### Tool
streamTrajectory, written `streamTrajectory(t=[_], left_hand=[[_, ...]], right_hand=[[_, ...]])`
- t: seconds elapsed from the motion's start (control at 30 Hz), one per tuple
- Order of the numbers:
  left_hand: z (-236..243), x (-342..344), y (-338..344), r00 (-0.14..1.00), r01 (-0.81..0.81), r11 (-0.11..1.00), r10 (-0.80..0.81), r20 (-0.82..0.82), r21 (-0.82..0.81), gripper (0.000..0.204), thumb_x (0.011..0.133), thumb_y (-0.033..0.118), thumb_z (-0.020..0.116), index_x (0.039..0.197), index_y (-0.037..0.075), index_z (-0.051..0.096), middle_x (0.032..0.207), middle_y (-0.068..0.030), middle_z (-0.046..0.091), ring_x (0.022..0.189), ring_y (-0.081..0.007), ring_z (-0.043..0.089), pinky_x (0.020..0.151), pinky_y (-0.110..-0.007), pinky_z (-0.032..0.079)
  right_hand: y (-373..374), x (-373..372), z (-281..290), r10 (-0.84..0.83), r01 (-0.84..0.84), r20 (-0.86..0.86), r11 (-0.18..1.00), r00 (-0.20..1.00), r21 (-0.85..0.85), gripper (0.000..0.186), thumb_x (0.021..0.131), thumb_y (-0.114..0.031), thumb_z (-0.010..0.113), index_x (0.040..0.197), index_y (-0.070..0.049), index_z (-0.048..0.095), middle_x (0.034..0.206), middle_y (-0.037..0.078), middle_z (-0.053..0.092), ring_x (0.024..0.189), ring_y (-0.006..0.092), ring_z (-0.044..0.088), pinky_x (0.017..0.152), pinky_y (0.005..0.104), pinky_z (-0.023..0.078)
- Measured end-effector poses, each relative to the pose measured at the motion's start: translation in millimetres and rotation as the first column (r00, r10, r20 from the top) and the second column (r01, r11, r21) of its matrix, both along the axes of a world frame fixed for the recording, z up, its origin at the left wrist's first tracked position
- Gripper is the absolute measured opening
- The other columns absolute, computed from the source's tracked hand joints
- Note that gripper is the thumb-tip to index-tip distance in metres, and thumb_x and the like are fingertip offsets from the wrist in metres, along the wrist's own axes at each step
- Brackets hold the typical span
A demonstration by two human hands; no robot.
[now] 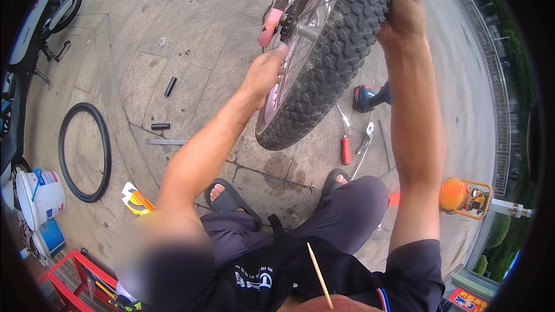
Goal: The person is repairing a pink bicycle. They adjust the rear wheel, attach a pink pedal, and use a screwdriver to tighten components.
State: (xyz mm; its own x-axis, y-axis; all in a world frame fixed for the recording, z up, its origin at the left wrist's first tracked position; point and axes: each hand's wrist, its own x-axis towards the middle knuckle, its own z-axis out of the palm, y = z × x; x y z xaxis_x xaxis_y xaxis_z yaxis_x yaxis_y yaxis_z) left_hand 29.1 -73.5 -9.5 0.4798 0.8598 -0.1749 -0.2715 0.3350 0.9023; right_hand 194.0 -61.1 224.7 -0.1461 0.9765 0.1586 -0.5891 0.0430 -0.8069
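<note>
Wheel [308, 31], pink-rimmed, black rubber-tyred, seemed stiff, weighty; your left hand [265, 74] clasped its rim [271, 108], right hand [404, 8] its grippy tread [330, 72].

The bicycle wheel [325, 60] is raised and tilted between the hands. Its black, knobbly tyre [344, 49] is clasped high on the outer side by the right hand [403, 11] and slants down from that grip. Thin spokes [297, 60] and a pinkish-silver rim [269, 110] lie beside the left hand [266, 74], the metal hub [307, 31] just above it.
</note>
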Motion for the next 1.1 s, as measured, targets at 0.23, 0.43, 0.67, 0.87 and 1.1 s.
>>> streamTrajectory(t=[0.23,0.43,0.67,0.87,1.1], left_hand=[[124.9,-53.4,-60.9,0.988,-0.114,0.837,0.151,-0.026,0.535,0.100,0.093,0.078,0.042,0.136,-0.012,0.052,0.128,-0.0204,0.062,0.119,-0.0247,0.058,0.102,-0.038,0.044],[164.7,-26.1,-102.0,0.937,-0.074,0.684,0.296,-0.184,0.726,0.100,0.070,0.008,0.091,0.149,-0.010,0.032,0.137,-0.0186,0.053,0.127,-0.0227,0.053,0.111,-0.036,0.040],[168.3,-18.9,-98.7,0.931,-0.183,0.845,0.313,-0.187,0.503,0.069,0.079,-0.008,0.074,0.140,-0.005,0.044,0.125,-0.0141,0.062,0.104,-0.0193,0.066,0.095,-0.032,0.053],[174.6,-15.5,-93.5,0.937,-0.163,0.819,0.303,-0.172,0.550,0.069,0.080,-0.005,0.071,0.142,-0.005,0.041,0.127,-0.0225,0.062,0.101,-0.0280,0.070,0.090,-0.043,0.060],[180.4,-8.2,-94.8,0.878,-0.194,0.779,0.410,-0.249,0.596,0.076,0.075,0.011,0.071,0.142,-0.009,0.041,0.128,-0.0284,0.060,0.102,-0.0357,0.070,0.087,-0.052,0.062]], right_hand=[[4.0,-5.0,-7.4,0.003,-0.003,0.038,1.000,0.999,0.009,0.014,0.092,-0.016,0.065,0.087,-0.004,0.064,0.072,0.007,0.067,0.060,0.0181,0.067,0.058,0.0341,0.058],[-15.7,-21.7,9.1,-0.158,0.156,0.047,0.987,0.986,0.043,0.016,0.090,-0.012,0.067,0.096,0.002,0.064,0.076,0.008,0.068,0.057,0.0187,0.065,0.050,0.0343,0.055],[-12.2,43.9,-22.4,-0.614,0.248,0.601,0.775,0.512,0.581,0.057,0.096,-0.043,0.065,0.123,0.007,0.063,0.115,0.016,0.070,0.105,0.0242,0.065,0.092,0.0353,0.051],[-7.8,148.1,-177.5,-0.567,0.204,0.747,0.823,0.346,0.530,0.051,0.090,-0.031,0.076,0.131,-0.003,0.064,0.121,0.014,0.070,0.113,0.0258,0.067,0.100,0.0378,0.052],[8.6,131.4,-228.1,-0.530,0.114,0.717,0.832,0.453,0.543,0.084,0.072,-0.039,0.087,0.139,-0.001,0.053,0.133,0.023,0.060,0.129,0.0354,0.055,0.109,0.0419,0.046]])
